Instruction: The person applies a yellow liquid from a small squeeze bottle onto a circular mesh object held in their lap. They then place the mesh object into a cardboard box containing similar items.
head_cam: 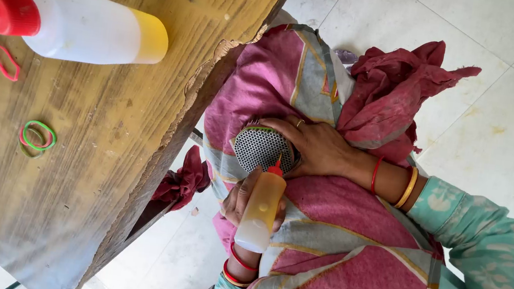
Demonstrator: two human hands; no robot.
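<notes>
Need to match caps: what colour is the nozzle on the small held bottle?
Red nozzle, head view.

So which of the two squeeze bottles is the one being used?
Skip the big bottle lying on the wooden table. Look to the lap draped in pink cloth, where a hand holds the small bottle: yellowish, red-tipped, nozzle against a round perforated piece.

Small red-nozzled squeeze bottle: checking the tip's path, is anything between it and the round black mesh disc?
Nothing visible does. The left hand holds the small squeeze bottle of yellowish liquid with its red nozzle at the edge of the round black mesh disc, gripped by the right hand.
</notes>
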